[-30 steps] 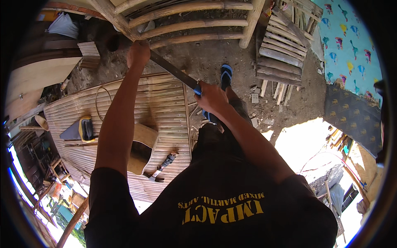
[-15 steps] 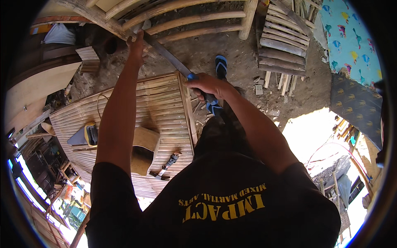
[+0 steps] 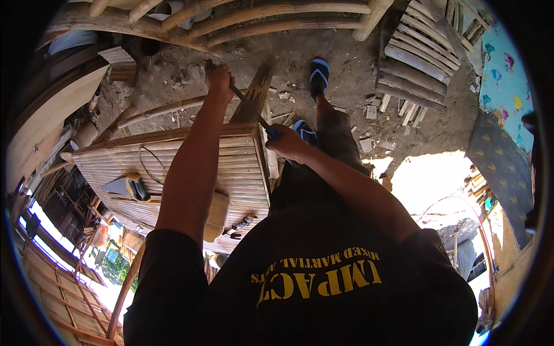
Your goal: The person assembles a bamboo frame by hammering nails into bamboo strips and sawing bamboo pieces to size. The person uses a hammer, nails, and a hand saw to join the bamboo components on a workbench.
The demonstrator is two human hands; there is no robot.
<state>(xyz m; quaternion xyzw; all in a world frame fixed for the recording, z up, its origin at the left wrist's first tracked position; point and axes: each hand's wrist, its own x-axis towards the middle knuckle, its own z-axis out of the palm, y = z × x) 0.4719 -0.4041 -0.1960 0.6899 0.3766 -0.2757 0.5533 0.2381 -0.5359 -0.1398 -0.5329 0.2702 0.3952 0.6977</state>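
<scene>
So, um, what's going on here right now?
Someone in a dark shirt holds a long, thin blade out in front with both hands: the right hand grips it near its blue part, the left hand its far end. To the left, a bamboo-slat table bears a handsaw and a hammer, neither in hand.
</scene>
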